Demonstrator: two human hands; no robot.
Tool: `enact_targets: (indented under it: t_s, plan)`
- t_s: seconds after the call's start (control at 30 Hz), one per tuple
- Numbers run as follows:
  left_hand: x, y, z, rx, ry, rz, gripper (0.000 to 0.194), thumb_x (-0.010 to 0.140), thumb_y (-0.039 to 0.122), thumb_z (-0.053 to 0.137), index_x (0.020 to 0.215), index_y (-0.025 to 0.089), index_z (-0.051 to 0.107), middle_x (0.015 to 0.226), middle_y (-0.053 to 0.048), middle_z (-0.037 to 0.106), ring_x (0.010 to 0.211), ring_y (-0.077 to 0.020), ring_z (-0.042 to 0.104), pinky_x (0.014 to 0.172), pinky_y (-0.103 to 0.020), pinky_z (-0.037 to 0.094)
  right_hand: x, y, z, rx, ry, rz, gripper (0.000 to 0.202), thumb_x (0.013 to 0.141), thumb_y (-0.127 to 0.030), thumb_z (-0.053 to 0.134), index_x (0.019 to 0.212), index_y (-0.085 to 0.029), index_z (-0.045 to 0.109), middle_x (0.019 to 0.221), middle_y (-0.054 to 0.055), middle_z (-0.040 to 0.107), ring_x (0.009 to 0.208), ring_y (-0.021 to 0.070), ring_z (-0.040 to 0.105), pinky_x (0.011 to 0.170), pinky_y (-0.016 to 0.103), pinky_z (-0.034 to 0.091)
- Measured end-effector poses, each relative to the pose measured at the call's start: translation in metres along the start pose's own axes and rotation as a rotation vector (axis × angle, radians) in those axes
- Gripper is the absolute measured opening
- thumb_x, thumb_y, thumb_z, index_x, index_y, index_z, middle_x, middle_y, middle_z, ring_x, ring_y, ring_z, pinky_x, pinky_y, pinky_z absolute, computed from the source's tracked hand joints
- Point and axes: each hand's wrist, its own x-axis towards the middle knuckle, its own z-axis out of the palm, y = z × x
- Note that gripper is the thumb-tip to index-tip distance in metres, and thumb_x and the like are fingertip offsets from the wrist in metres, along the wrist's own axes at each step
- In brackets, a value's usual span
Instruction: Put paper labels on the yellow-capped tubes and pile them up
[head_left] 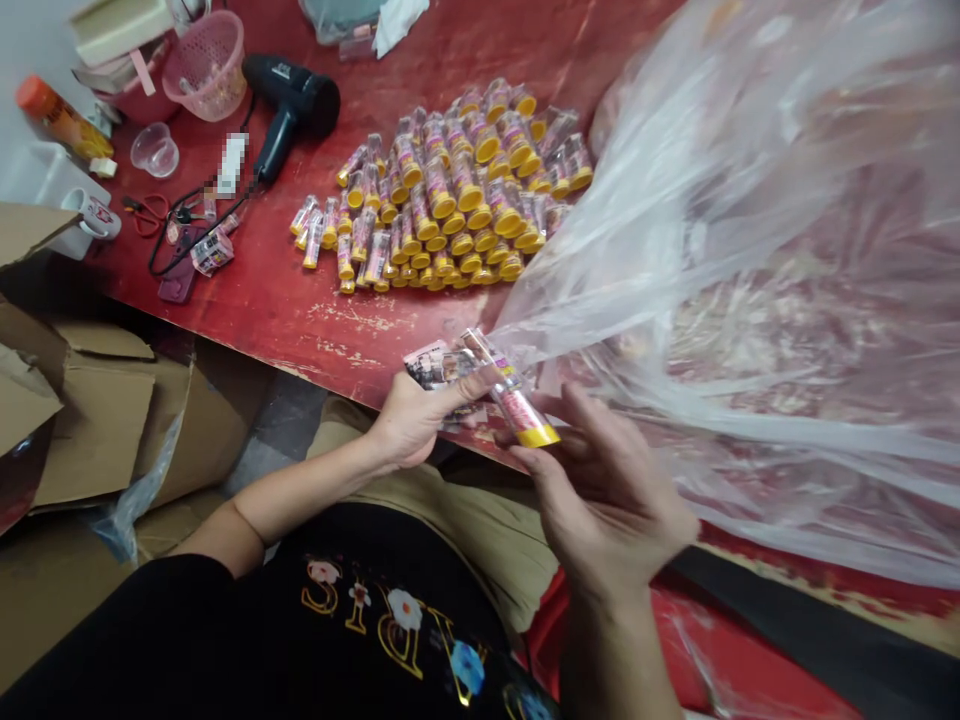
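Note:
In front of my body, my left hand point(412, 418) is closed on a small clear plastic tube point(504, 385) with a yellow cap and a pink printed label. Its thumb presses along the tube, which slants with the cap toward my right hand. Some dark printed pieces point(435, 366), like labels or packets, are also in the left hand, partly covered by the thumb. My right hand point(611, 490) is slightly blurred, with its fingers apart around the capped end. Whether its thumb or fingertips touch the cap, I cannot tell.
A large pile of similar yellow-capped tubes point(450, 200) lies on the red table point(262, 320). A clear plastic bag point(750, 300) covers the right side. On the left are a hair dryer point(289, 105), a pink basket point(204, 68), red-handled scissors point(148, 215) and a mug point(94, 212). Cardboard boxes point(112, 420) stand below.

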Motion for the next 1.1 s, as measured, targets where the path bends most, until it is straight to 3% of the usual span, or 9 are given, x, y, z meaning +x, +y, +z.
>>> enact_targets:
  t_s: [0.07,0.2,0.33,0.5,0.8,0.87,0.97,1.1]
  plan:
    - [-0.001,-0.001,-0.002,0.046,-0.054,-0.018,0.064,0.047,0.045,0.107,0.086,0.014,0.068,0.073,0.004,0.066,0.056,-0.0053,0.054,0.05,-0.02,0.039,0.003,0.0,0.0,0.018,0.043,0.028,0.059,0.09,-0.022,0.083,0.146,-0.036,0.069,0.122,0.007,0.075,0.097,0.0198,0.076,0.083,0.035,0.068]
    - [-0.002,-0.002,-0.009,0.096,-0.086,0.018,0.073,0.048,0.041,0.108,0.107,0.016,0.074,0.085,0.003,0.071,0.058,-0.0045,0.054,0.049,-0.019,0.04,0.014,-0.003,0.002,0.044,-0.07,-0.003,0.048,0.096,-0.015,0.074,0.139,-0.036,0.074,0.123,0.008,0.077,0.11,0.0204,0.075,0.094,0.037,0.064]
    - [-0.002,-0.002,-0.015,0.106,-0.086,0.091,0.087,0.051,0.037,0.107,0.13,0.022,0.072,0.09,0.004,0.073,0.059,-0.0034,0.053,0.054,-0.019,0.045,0.017,-0.007,0.012,0.022,0.097,-0.089,0.051,0.089,-0.006,0.078,0.131,-0.037,0.079,0.109,0.005,0.082,0.097,0.0186,0.077,0.085,0.034,0.064]
    - [-0.005,0.004,-0.018,0.07,-0.046,0.072,0.088,0.052,0.035,0.107,0.132,0.024,0.073,0.09,0.003,0.074,0.058,-0.0043,0.054,0.05,-0.019,0.04,0.018,-0.009,0.027,-0.05,0.16,-0.134,0.047,0.087,-0.008,0.081,0.126,-0.034,0.081,0.106,0.005,0.083,0.091,0.0203,0.079,0.08,0.036,0.066]
    - [0.004,0.018,-0.034,-0.012,0.058,0.08,0.095,0.044,0.032,0.108,0.132,0.021,0.074,0.081,0.006,0.071,0.057,-0.0058,0.055,0.049,-0.021,0.037,0.034,-0.003,0.05,-0.149,0.063,-0.127,0.026,0.093,-0.022,0.078,0.117,-0.029,0.085,0.101,0.006,0.082,0.089,0.0215,0.078,0.08,0.039,0.068]
    - [0.006,0.021,-0.041,-0.06,0.086,0.092,0.09,0.046,0.034,0.108,0.128,0.019,0.074,0.081,0.005,0.071,0.057,-0.0061,0.056,0.048,-0.02,0.037,0.041,0.001,0.062,-0.134,0.041,-0.138,0.025,0.094,-0.023,0.076,0.117,-0.029,0.085,0.1,0.006,0.081,0.089,0.0213,0.078,0.081,0.039,0.067]
    - [0.012,0.027,-0.054,-0.148,0.196,0.111,0.069,0.061,0.041,0.103,0.118,0.016,0.074,0.086,0.0,0.075,0.06,-0.0079,0.062,0.05,-0.02,0.039,0.064,0.011,0.095,-0.146,0.025,-0.192,0.021,0.097,-0.028,0.073,0.115,-0.027,0.084,0.099,0.007,0.079,0.088,0.0211,0.077,0.083,0.04,0.065]
    - [0.02,0.034,-0.078,-0.222,0.349,0.144,0.035,0.082,0.031,0.088,0.107,0.014,0.071,0.095,-0.006,0.08,0.071,-0.0121,0.072,0.055,-0.02,0.045,0.123,0.036,0.153,-0.272,-0.045,-0.324,0.027,0.105,-0.036,0.06,0.112,-0.023,0.083,0.098,0.009,0.077,0.092,0.0224,0.073,0.088,0.042,0.061]
